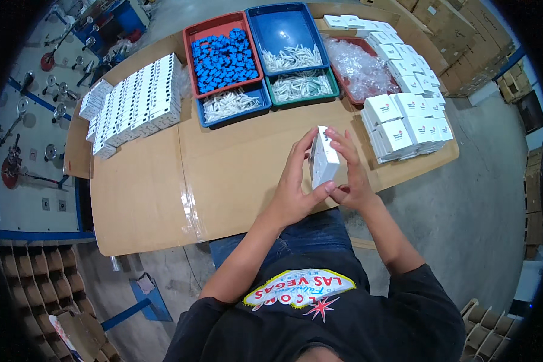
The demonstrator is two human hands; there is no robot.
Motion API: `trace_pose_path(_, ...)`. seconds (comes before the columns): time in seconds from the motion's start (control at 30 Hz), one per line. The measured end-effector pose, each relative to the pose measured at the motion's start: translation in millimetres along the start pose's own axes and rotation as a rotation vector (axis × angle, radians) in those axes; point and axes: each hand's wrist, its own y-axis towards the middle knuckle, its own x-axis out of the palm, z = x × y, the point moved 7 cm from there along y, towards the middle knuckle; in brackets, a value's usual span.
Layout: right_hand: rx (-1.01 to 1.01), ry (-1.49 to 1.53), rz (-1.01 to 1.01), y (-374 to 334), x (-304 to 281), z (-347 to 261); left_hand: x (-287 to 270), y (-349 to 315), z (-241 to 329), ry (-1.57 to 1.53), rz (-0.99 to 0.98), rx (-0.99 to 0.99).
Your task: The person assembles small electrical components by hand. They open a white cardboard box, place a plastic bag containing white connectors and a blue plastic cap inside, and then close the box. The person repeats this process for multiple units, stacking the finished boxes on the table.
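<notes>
A small white cardboard box (326,160) is held upright and a little tilted between both hands, above the front part of the cardboard-covered table (241,175). My left hand (294,184) grips its left side, thumb along the lower edge and fingers up the far side. My right hand (355,172) closes on the box from the right, with fingertips at its top corner and thumb low down. What the box contains cannot be seen.
Beyond my hands stand a red tray (187,36) of blue parts, a blue tray (283,27), a smaller blue tray (214,123) and a green tray (335,93) of white pieces. White boxes (139,99) stand left; flat white boxes (398,136) are stacked right, beside plastic bags (359,66).
</notes>
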Motion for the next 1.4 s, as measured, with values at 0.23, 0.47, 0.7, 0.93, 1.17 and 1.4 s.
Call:
trace_pose_path(0.23, 0.071, 0.010, -0.068, -2.9, 25.3, 1.4, -7.5, -14.2, -12.7, -0.149, 0.135, -0.188)
trace_pose_path(0.47, 0.178, 0.141, -0.102, 2.5, 40.4, -4.3, 6.2, -34.1, -38.2, -0.640, 0.328, -0.664)
trace_pose_path(0.7, 0.154, 0.162, -0.011, -7.9, 57.2, -8.8, 14.8, -48.8, -45.2, -0.760, 0.411, -0.690)
trace_pose_path(0.93, 0.085, 0.187, 0.031, -8.9, 70.3, -22.8, 8.7, -53.4, -26.0, -0.827, 0.502, -0.697)
trace_pose_path(1.17, 0.103, 0.174, 0.105, -11.2, 85.2, -25.9, -2.7, -57.9, -25.8, -0.771, 0.588, -0.693)
trace_pose_path(1.4, 0.106, 0.274, 0.111, -10.0, 97.6, -27.6, -11.7, -62.2, -30.5, -0.752, 0.708, -0.667)
